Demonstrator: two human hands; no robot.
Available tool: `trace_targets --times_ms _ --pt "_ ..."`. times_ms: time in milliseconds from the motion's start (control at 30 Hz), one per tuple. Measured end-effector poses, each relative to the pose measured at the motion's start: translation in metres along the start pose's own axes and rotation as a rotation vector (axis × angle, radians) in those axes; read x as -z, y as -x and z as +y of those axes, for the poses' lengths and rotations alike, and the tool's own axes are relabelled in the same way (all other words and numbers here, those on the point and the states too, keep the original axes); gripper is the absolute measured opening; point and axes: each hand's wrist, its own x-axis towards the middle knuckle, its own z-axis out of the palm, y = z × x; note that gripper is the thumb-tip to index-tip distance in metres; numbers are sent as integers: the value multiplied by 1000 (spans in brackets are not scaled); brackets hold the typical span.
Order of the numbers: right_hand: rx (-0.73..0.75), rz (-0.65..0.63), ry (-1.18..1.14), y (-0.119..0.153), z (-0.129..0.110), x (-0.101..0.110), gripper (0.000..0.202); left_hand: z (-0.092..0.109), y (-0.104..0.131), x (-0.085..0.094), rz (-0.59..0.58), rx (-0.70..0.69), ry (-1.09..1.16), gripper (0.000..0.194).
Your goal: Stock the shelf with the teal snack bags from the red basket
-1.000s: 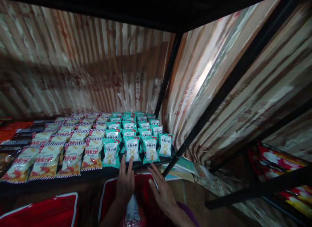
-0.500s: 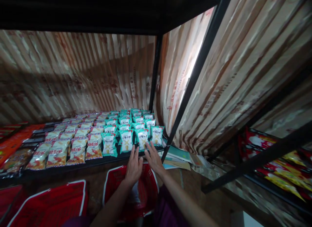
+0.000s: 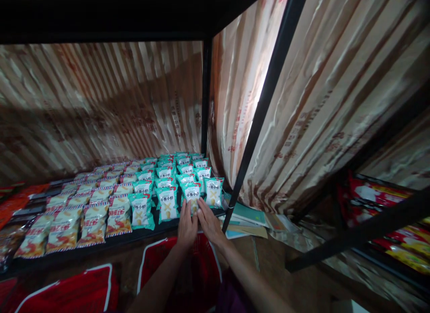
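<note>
Rows of teal and white snack bags (image 3: 167, 204) stand on a black shelf. My left hand (image 3: 187, 225) and my right hand (image 3: 208, 222) are side by side at the lower part of one front teal bag (image 3: 192, 194). Fingertips of both hands touch or nearly touch that bag, one hand on each side of its bottom. Both hands look open, fingers extended, holding nothing lifted. Another teal bag (image 3: 213, 192) stands just right of my right hand. Left of the teal rows are striped-edge shrimp snack bags (image 3: 94, 221).
Red baskets with white rims (image 3: 67, 288) (image 3: 181, 277) sit below the shelf. A black post (image 3: 250, 142) rises right of my hands. Papers (image 3: 248, 214) lie beyond its foot. Red and yellow packets (image 3: 379, 198) rest on a shelf at the right.
My two hands have come closer together around the bottom of the front teal bag. The view has shifted slightly, so the shelf's bags appear further left and lower.
</note>
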Motion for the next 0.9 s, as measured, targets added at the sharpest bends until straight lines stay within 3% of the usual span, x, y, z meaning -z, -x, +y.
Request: trace_targets --times_ms 533,733,900 --pt "68 57 139 22 -2 2 60 3 25 -3 -10 36 -60 51" --pt "20 222 298 13 4 19 51 7 28 -3 -15 27 -98 53" --pt "-7 203 429 0 3 24 45 8 32 -1 -43 8 -117 54"
